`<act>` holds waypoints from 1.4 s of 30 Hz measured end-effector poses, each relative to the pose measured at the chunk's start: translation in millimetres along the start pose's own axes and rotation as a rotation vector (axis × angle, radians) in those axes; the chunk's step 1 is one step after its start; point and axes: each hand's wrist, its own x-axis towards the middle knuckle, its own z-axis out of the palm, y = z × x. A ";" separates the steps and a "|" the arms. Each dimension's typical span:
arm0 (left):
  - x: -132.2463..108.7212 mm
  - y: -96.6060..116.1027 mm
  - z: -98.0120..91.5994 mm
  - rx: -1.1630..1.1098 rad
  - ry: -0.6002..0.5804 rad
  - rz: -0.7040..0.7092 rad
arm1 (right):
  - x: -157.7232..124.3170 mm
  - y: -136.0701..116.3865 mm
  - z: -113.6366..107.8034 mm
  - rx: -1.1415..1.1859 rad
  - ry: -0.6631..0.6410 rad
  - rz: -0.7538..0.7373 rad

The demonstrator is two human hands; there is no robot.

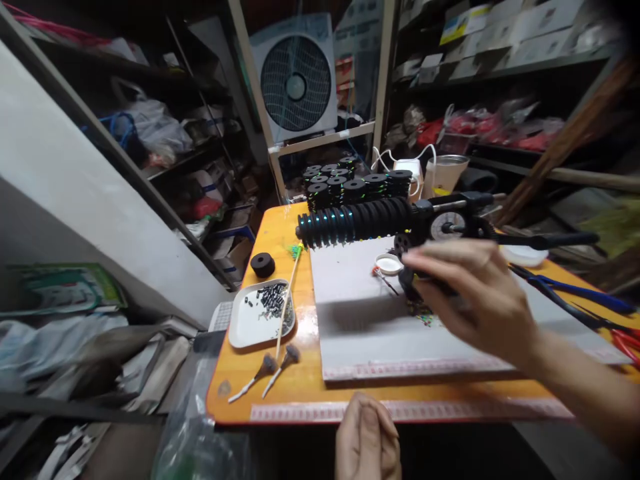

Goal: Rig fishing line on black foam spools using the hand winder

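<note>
My left hand is closed at the table's front edge, its fingers curled together; whatever it may hold is hidden. Over the white board, my right hand has its fingers bent around a dark object, partly covered and too blurred to name. Small colourful bits lie on the board beneath it. Close to the fingertips are a small white round dish and a thin dark tool with an orange end. Behind stands a black device with a row of ribbed black discs on a spindle.
A white tray of small black cylinders and metal bits sits left, with a thin stick across it. Two grey-headed brushes and a black foam roll lie nearby. Stacked black spools stand behind; blue-handled pliers lie right.
</note>
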 end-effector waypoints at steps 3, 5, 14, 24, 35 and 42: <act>-2.7 -0.9 3.1 0.093 0.056 0.063 | 67.1 23.0 -1.7 -0.032 -0.068 0.010; -3.0 -0.8 6.4 0.134 0.071 0.117 | 107.2 39.3 7.5 0.016 -0.316 0.026; -0.5 -14.5 13.9 0.159 0.079 0.164 | 132.8 55.1 39.8 0.008 -0.678 0.083; 7.1 -25.7 -4.8 0.117 0.070 0.145 | 135.2 13.8 40.2 0.115 -0.423 -0.457; -9.4 -17.1 -15.6 0.135 0.165 0.095 | 123.0 -19.9 49.5 0.397 -0.590 -0.918; -27.5 -15.3 -31.5 0.228 0.176 0.032 | 51.3 -49.6 51.4 0.565 -0.460 -0.892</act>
